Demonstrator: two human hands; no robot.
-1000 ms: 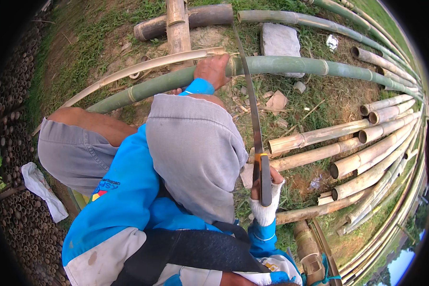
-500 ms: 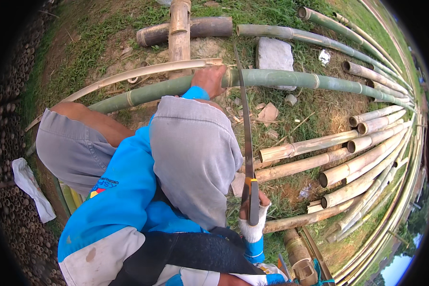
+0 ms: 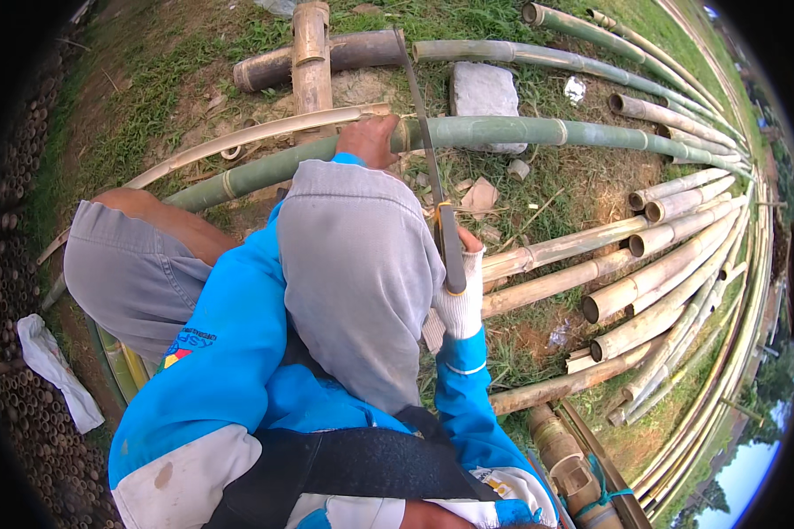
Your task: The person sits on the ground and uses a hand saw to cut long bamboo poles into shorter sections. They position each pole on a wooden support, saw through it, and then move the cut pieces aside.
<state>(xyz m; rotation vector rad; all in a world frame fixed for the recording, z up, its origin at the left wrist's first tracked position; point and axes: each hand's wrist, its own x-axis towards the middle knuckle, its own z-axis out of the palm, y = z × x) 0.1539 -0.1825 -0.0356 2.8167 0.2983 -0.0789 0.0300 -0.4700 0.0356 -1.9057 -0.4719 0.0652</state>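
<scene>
My gloved right hand [image 3: 460, 295] clenches the machete [image 3: 425, 150], blade running far over the left-right green bamboo pole [image 3: 503, 132], which my bare left hand [image 3: 368, 141] grips just left.

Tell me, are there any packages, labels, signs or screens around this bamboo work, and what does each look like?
Printed badge: on the blue sleeve of the left arm, a small patch in red, yellow and dark blue.
Printed patch: on the white lower part of the right sleeve, small, yellow and dark.
Scrap of wrapper: on the grass past the green bamboo pole, crumpled, white.
No signs or screens.
</scene>
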